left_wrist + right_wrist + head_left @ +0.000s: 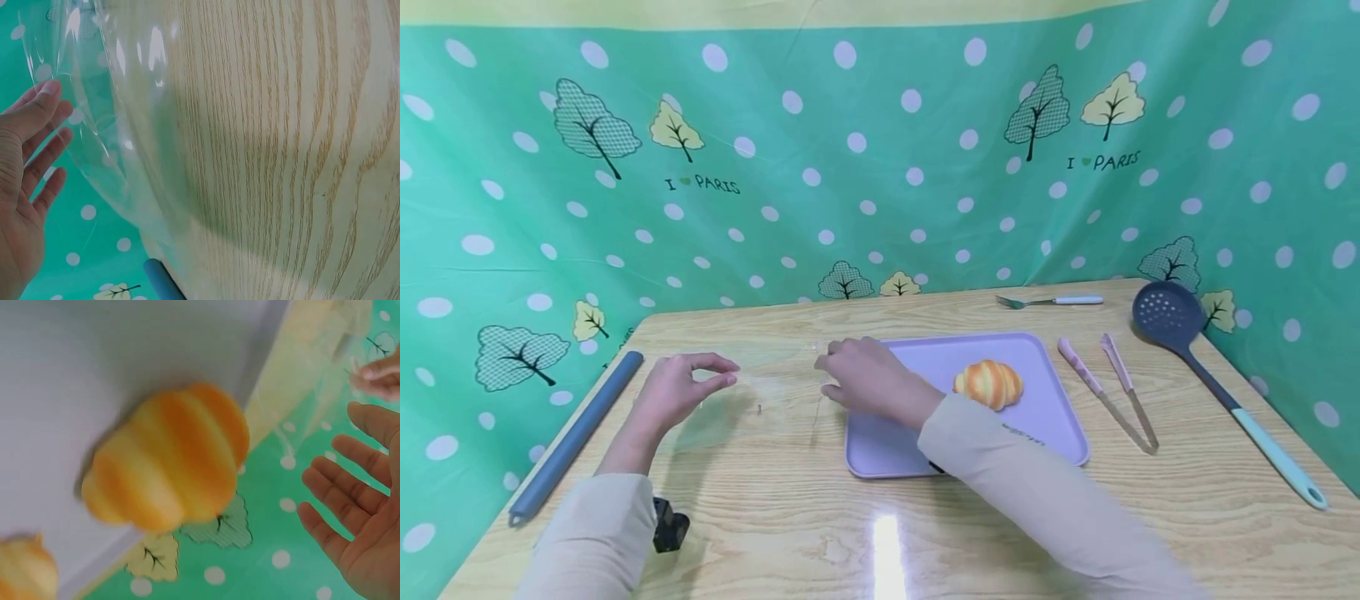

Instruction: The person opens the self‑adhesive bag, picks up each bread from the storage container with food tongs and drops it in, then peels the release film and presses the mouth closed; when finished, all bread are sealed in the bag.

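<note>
Clear bag [130,145] — L hand [681,387] pinches it nr far-left corner of table [775,517]; R hand [868,375], fingers spread, is over far-left corner of purple tray [1052,442] w/ croissant [988,385].

Upper limbs of the onlooker's neighbour across the room: the left sleeve [597,533] and right sleeve [1045,500] are long and pale beige, each ending in a broad, plain cuff. Beside the left cuff [625,496] sits a small black block [664,527] with a rounded projection.

Two pastries [988,384] on tray [1054,425], tongs [1084,369] and skimmer [1167,315] right, fork [1060,300] behind tongs, plastic film [106,156] left, rod [577,437] leftmost
</note>
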Tool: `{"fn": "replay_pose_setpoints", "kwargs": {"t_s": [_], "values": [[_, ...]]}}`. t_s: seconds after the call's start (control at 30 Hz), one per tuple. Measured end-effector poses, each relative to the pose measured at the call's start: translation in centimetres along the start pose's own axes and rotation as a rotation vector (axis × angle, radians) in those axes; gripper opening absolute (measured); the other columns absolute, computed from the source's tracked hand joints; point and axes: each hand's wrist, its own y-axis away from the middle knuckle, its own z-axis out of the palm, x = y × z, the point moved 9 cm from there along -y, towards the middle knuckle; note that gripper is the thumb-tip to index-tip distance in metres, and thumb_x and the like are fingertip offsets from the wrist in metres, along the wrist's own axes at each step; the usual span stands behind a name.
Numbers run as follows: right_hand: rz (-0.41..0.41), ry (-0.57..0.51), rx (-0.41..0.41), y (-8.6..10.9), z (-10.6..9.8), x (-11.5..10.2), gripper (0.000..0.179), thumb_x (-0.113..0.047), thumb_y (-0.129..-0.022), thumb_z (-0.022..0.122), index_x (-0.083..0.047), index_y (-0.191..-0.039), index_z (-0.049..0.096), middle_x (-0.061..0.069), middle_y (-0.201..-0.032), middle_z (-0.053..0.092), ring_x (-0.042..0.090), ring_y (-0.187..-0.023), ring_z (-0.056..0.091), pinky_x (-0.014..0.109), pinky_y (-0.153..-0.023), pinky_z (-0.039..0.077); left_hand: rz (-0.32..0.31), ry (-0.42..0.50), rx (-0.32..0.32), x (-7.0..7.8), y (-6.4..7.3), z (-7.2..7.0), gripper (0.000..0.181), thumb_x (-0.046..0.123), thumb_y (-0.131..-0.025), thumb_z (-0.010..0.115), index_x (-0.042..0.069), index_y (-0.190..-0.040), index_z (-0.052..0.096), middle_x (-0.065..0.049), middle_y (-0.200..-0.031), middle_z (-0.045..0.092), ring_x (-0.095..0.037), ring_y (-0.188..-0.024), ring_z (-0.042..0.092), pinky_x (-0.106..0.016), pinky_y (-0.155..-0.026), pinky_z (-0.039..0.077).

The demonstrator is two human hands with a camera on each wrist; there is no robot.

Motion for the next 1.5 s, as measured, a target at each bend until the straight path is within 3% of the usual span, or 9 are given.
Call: {"fn": "replay_pose_setpoints", "kwargs": {"t_s": [0.27, 0.4, 0.57, 0.73, 1.2, 1.33, 1.5], "values": [[0.021, -0.017, 0.024, 2.1, -2.5, 2.8, 0.039, -0.033, -0.098, 0.069, -0.014, -0.132, 0.068, 0.006, -0.125, 0.068, 0.023, -0.108, 0.066, 0.04, -0.091, 0.055, 0.018, -0.001, 0.004, 0.1, 0.0, 0.1, 0.024, 0.027, -0.097, 0.072, 0.007, -0.109, 0.078, -0.016, -0.111, 0.075, -0.018, -0.071, 0.059, -0.038, -0.07, 0.048], [0.032, -0.037, 0.054, 3.3, -3.5, 4.3, 0.039, -0.032, -0.097, 0.071, -0.013, -0.131, 0.068, 0.007, -0.126, 0.068, 0.024, -0.104, 0.067, 0.04, -0.09, 0.056, 0.017, 0.003, 0.001, -0.1, 0.0, 0.2, 0.025, 0.027, -0.098, 0.072, 0.006, -0.11, 0.078, -0.016, -0.112, 0.074, -0.033, -0.089, 0.068, -0.046, -0.076, 0.052], [0.033, -0.054, 0.115, 5.1, -4.8, 6.1, 0.039, -0.033, -0.096, 0.072, -0.011, -0.129, 0.069, 0.008, -0.128, 0.067, 0.026, -0.11, 0.067, 0.04, -0.09, 0.057, 0.011, 0.013, -0.008, -0.1, 0.1, 0.4, 0.025, 0.025, -0.098, 0.071, 0.005, -0.112, 0.077, -0.018, -0.114, 0.073, -0.044, -0.108, 0.065, -0.057, -0.085, 0.051], [0.06, -0.086, 0.183, 7.3, -6.0, 8.0, 0.039, -0.033, -0.096, 0.073, -0.01, -0.128, 0.07, 0.01, -0.127, 0.068, 0.027, -0.112, 0.067, 0.041, -0.09, 0.057, 0.015, 0.012, -0.011, 0.0, 0.0, 0.5, 0.025, 0.024, -0.098, 0.071, 0.005, -0.112, 0.077, -0.018, -0.114, 0.073, -0.043, -0.106, 0.066, -0.056, -0.085, 0.052], [0.268, -0.176, 0.283, 14.0, -7.6, 14.2, 0.042, -0.033, -0.095, 0.075, -0.011, -0.13, 0.069, 0.014, -0.13, 0.066, 0.038, -0.118, 0.063, 0.054, -0.095, 0.053, 0.01, 0.01, -0.02, 0.1, 0.1, 0.5, 0.023, 0.022, -0.097, 0.071, 0.006, -0.112, 0.077, -0.019, -0.116, 0.072, -0.046, -0.11, 0.064, -0.058, -0.086, 0.051], [0.336, -0.197, 0.289, 16.3, -7.7, 16.0, 0.043, -0.036, -0.097, 0.071, -0.011, -0.132, 0.068, 0.017, -0.137, 0.062, 0.044, -0.124, 0.058, 0.06, -0.099, 0.048, 0.016, 0.003, -0.016, 0.1, 0.1, 0.4, 0.021, 0.021, -0.097, 0.072, 0.006, -0.111, 0.078, -0.019, -0.115, 0.073, -0.044, -0.107, 0.065, -0.054, -0.083, 0.051], [0.437, -0.215, 0.277, 19.3, -7.6, 18.2, 0.048, -0.041, -0.098, 0.069, -0.012, -0.136, 0.065, 0.021, -0.144, 0.055, 0.049, -0.126, 0.053, 0.065, -0.095, 0.047, 0.019, -0.007, -0.018, 0.2, 0.2, 0.4, 0.021, 0.021, -0.097, 0.071, 0.006, -0.111, 0.077, -0.019, -0.115, 0.073, -0.044, -0.106, 0.065, -0.053, -0.081, 0.051]]}}
